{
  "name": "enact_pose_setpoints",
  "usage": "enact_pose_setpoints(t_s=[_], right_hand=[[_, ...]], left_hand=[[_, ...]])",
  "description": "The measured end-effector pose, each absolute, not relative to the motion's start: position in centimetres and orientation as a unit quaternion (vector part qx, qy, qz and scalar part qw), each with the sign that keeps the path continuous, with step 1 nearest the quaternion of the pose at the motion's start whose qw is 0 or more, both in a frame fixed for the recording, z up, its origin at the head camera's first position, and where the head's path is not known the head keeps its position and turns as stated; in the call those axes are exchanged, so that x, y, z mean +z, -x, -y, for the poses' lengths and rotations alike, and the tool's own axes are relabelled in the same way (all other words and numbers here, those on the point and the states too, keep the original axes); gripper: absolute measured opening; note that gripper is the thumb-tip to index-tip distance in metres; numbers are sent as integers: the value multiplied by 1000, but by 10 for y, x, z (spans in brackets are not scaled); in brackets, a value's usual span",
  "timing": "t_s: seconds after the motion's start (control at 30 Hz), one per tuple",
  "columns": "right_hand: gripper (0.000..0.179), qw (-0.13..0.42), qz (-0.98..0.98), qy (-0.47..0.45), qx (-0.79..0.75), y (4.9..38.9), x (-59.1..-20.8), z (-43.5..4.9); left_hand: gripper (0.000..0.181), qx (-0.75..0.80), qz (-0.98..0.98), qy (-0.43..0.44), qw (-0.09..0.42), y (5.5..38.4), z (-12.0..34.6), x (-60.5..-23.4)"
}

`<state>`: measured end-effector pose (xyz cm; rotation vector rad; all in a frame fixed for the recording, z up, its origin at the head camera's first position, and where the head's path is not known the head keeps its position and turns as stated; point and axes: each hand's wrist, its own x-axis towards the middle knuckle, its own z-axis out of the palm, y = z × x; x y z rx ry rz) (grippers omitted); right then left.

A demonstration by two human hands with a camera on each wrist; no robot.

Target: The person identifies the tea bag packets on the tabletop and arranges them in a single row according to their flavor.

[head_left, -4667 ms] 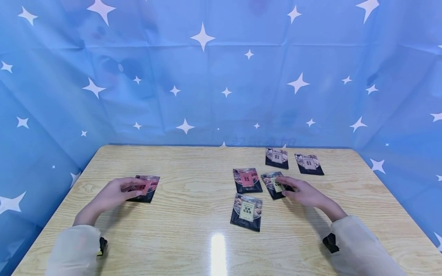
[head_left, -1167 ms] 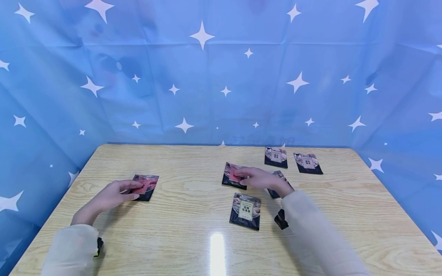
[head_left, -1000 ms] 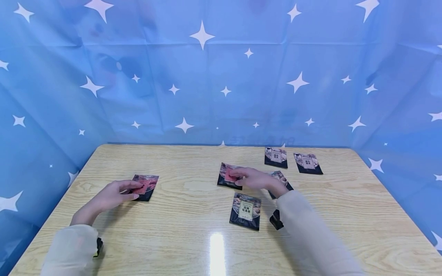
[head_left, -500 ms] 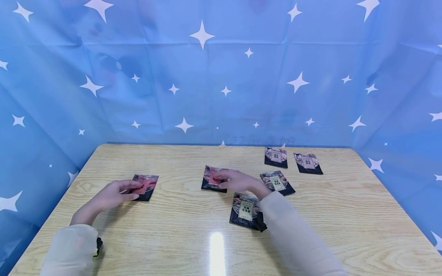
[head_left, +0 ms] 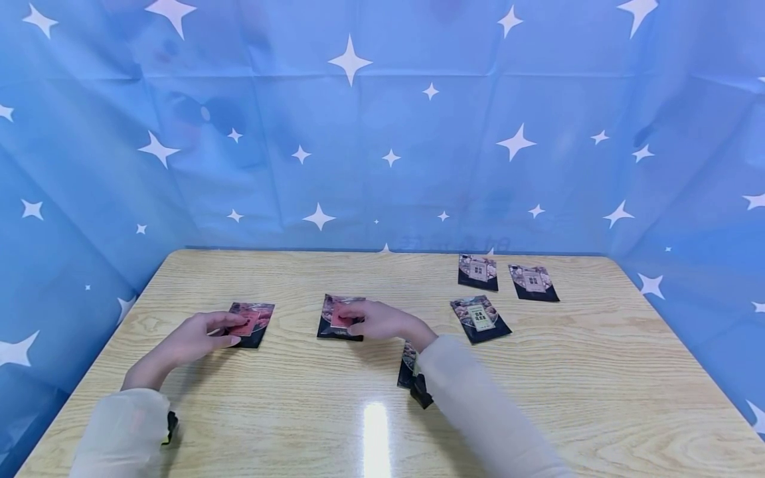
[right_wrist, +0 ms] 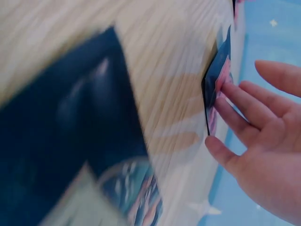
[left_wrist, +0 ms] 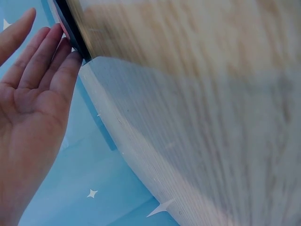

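At the table's left, my left hand rests its fingertips on a red-labelled tea packet. The left wrist view shows that palm with fingers fairly straight, touching the packet's thin edge. Left of centre, my right hand presses extended fingers on a second red-labelled tea packet, flat on the table; in the right wrist view its fingertips touch this packet. A green-labelled oolong tea packet is partly hidden under the right wrist and sleeve, and looms close in the right wrist view.
Another green-labelled tea packet lies right of centre. Two purple-labelled packets sit near the table's back edge. The wooden table backs onto a blue star-patterned cloth.
From the right-hand green-labelled packet, my right hand has moved to the second red-labelled packet and slid it left, towards the first. The left hand stays on its packet.
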<state>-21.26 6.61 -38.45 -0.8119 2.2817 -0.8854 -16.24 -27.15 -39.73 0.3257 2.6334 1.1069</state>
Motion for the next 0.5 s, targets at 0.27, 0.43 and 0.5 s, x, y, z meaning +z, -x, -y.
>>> enact_pose_setpoints(t_s=[0.27,0.43,0.5], right_hand=[[44,267,-851,320,-319,206,-388,-43],[44,267,-852,328,-309,202,-388,-30],[45,269,-852,330,-304,200,-389,-25]], left_hand=[[47,387,-906,-113,133,162,272,-397],[47,385,-906,-113,132,162,272,-397],[47,384,-907,-114,132,162,272,-397]])
